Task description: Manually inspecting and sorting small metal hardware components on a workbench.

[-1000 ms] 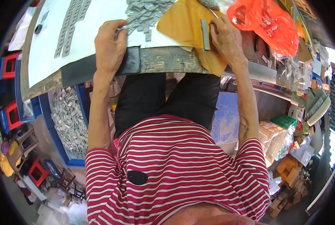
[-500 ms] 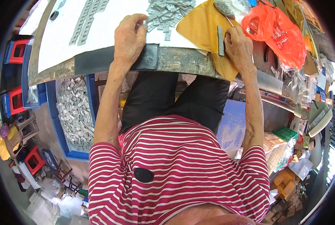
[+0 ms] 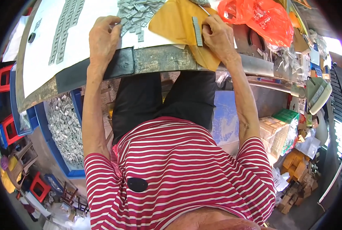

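Small grey pieces [image 3: 134, 17] matt, perhaps metal; red bag [image 3: 263, 20] glossy thin plastic; bench edge [image 3: 163, 59] rough worn wood.

Shirt [image 3: 186, 161] crimson, narrow white stripes, loose knit-like cloth, creased at the underarms; neckline rounded. Sleeves [image 3: 255, 163] short, same stripes, ending near the elbows. Black oval patch [image 3: 137, 184] on the left chest. Trousers [image 3: 188, 94] plain black. Forearms [image 3: 94, 109] slim, bare. Left hand [image 3: 103, 40] and right hand [image 3: 220, 40] bare too.

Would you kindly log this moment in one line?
left hand: beside grey pile, grip unclear | right hand: beside grey strip, grip unclear | grey strip: on brown sheet
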A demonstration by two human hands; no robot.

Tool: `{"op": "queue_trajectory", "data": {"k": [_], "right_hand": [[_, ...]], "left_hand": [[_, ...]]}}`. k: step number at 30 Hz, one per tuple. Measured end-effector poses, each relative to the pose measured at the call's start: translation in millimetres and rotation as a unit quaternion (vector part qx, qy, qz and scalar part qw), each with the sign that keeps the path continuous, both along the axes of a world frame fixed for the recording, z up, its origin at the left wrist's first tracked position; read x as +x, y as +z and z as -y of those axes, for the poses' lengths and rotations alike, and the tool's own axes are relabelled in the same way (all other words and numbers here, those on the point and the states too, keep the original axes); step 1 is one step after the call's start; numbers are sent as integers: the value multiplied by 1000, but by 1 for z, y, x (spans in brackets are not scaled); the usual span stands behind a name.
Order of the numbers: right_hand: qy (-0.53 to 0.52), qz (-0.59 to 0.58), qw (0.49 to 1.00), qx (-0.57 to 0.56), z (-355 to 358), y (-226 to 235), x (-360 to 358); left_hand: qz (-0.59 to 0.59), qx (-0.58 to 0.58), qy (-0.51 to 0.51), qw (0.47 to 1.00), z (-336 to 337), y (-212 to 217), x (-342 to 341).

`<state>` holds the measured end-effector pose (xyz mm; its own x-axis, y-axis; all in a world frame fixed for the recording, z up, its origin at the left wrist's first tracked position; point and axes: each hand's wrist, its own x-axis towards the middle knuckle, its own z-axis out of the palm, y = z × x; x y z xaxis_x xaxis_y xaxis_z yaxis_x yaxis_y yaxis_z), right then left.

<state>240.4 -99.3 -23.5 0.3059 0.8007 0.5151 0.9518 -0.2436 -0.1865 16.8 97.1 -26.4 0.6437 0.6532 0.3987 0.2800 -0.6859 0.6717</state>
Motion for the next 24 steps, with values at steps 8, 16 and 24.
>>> {"op": "queue_trajectory", "data": {"k": [8, 16, 24], "right_hand": [[-4, -36, 999, 11, 2, 7, -7], [-39, -198, 975, 88, 15, 19, -12], [91, -762, 626, 142, 16, 45, -31]], "left_hand": [[27, -58, 13, 998, 2, -5, 0], [28, -86, 23, 996, 6, 3, -2], [180, -234, -25, 955, 24, 17, -7]]}}
